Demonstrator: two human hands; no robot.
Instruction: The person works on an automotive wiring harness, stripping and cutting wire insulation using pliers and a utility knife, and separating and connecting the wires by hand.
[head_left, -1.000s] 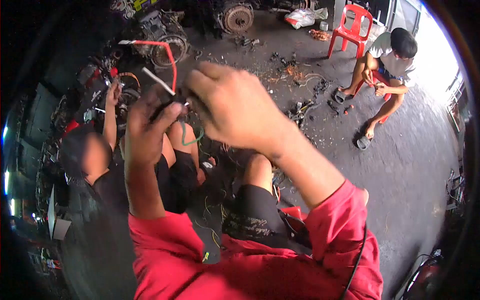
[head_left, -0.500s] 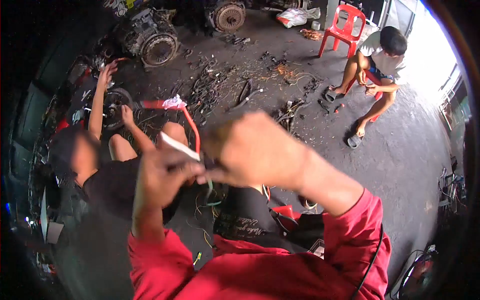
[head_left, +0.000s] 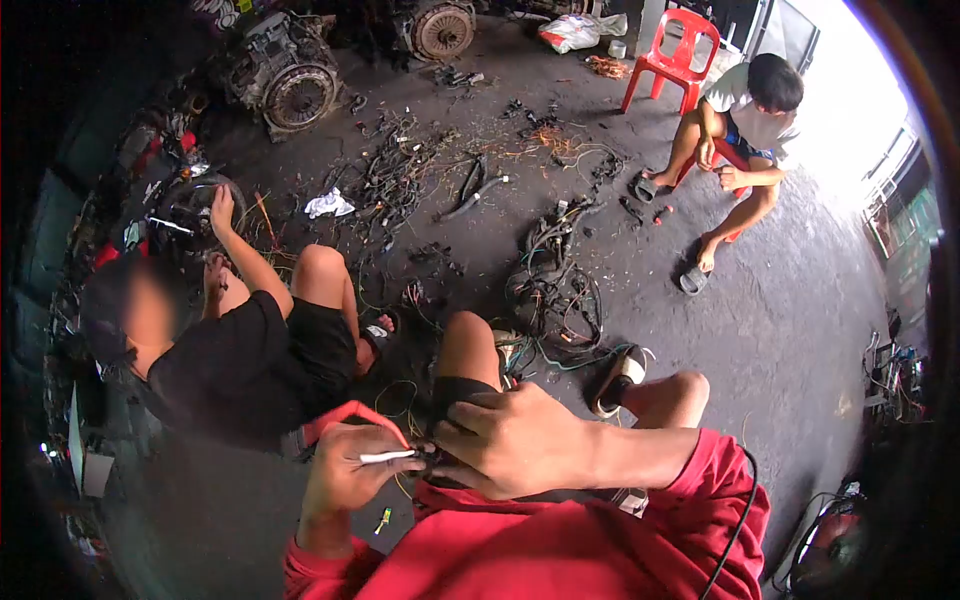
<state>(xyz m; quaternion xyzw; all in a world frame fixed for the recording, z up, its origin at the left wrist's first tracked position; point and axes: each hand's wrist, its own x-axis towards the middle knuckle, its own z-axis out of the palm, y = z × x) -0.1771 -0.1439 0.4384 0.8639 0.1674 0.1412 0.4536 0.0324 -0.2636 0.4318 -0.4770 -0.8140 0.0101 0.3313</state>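
Low in front of my red shirt, my left hand is closed round a thin white stick and a red strip that bends over the fingers. My right hand is right beside it, its fingers curled down over a small dark piece between the two hands. What the right fingertips grip is too dark and hidden to make out. Beyond my knees a tangle of dark cables lies on the floor.
A person in black sits at the left. Another person sits on a red stool at the upper right, near a red chair. Engine parts, wire scraps and a white cloth lie further back.
Both my hands have come down towards my lap with the white stick and red strip. More of the floor and cable tangle shows. The person at the left has moved their arms.
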